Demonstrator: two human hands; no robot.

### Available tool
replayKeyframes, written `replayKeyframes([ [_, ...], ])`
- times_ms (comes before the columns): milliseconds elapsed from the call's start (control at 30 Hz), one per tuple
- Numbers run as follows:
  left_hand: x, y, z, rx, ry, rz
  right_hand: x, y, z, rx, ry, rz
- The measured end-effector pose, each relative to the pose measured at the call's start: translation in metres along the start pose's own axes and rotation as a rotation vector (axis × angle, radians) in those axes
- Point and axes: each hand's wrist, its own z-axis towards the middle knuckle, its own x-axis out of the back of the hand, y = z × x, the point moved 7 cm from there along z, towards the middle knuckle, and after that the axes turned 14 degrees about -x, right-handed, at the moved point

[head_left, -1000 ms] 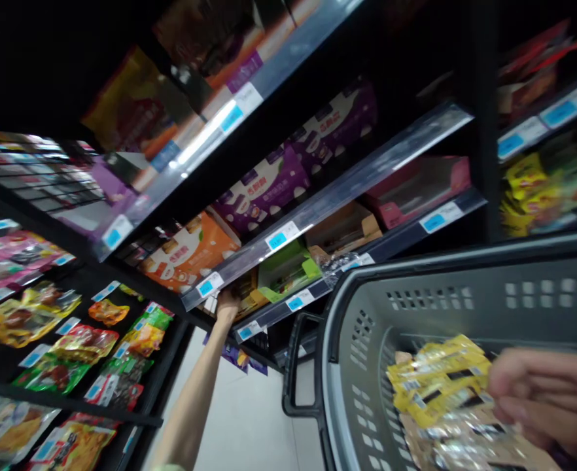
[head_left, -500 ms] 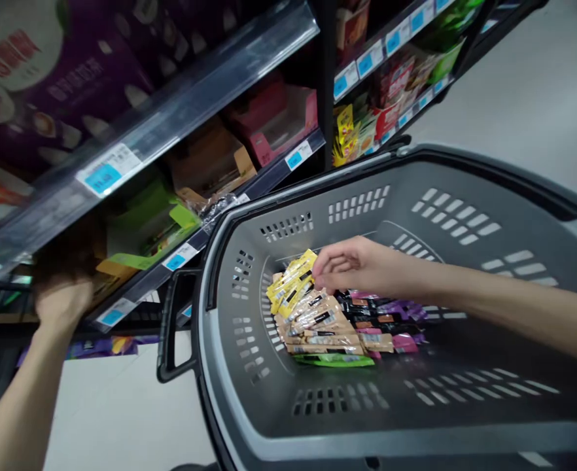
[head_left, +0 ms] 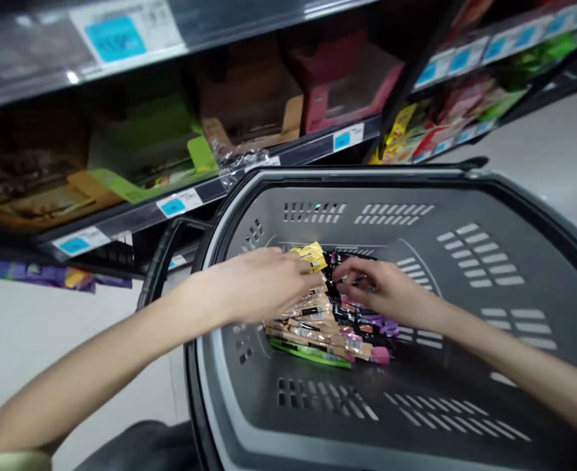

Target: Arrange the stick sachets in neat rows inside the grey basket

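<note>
My left hand (head_left: 269, 281) reaches over the near-left end of the grey basket (head_left: 470, 196), back upward, above yellow sachets (head_left: 314, 254) and tan sachets (head_left: 313, 314). It is blurred, and what lies under its fingers is hidden. My right hand (head_left: 374, 284) is inside the basket, fingers loosely curled and apart from the thumb, with nothing visible between them. It hovers close to black sachets (head_left: 340, 307) with pink and purple ends. A green sachet (head_left: 313, 353) lies along the front of the pile.
Behind the basket, a shelf holds opened display boxes: a brown-yellow one (head_left: 33, 196), a green one (head_left: 146, 157), a brown one (head_left: 254, 111) and a pink one (head_left: 347, 91). The basket's black handle (head_left: 163, 261) sticks out at left. Bagged goods (head_left: 445, 124) fill the right shelves.
My left hand has moved from the shelf boxes rightward into the basket over the sachets. My right hand has shifted slightly right, off the yellow sachets. The view has turned.
</note>
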Motion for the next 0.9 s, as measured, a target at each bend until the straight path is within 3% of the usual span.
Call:
replayKeyframes([
  [100,-0.02,-0.029,0.004,0.123,-0.122,0.089,-0.006,0.009,0.003,0.083,0.072,-0.235],
  [200,-0.029,-0.043,-0.01,0.199,-0.084,0.049,-0.02,0.022,0.004,0.127,0.051,-0.327],
  [300,-0.023,-0.038,-0.013,0.128,0.059,-0.061,-0.035,0.026,0.007,0.152,0.006,-0.331],
  [433,-0.013,-0.038,-0.01,0.076,0.126,-0.042,-0.046,0.005,0.02,0.237,-0.006,-0.394],
  [600,-0.002,-0.049,-0.012,0.056,0.226,-0.012,-0.062,-0.02,0.059,0.342,0.026,-0.84],
  [733,-0.004,-0.056,-0.015,0.075,0.214,-0.048,-0.075,-0.015,0.085,0.361,0.01,-0.977],
  [900,-0.006,-0.057,-0.018,0.089,0.216,-0.065,-0.077,-0.006,0.075,0.377,-0.026,-1.08],
])
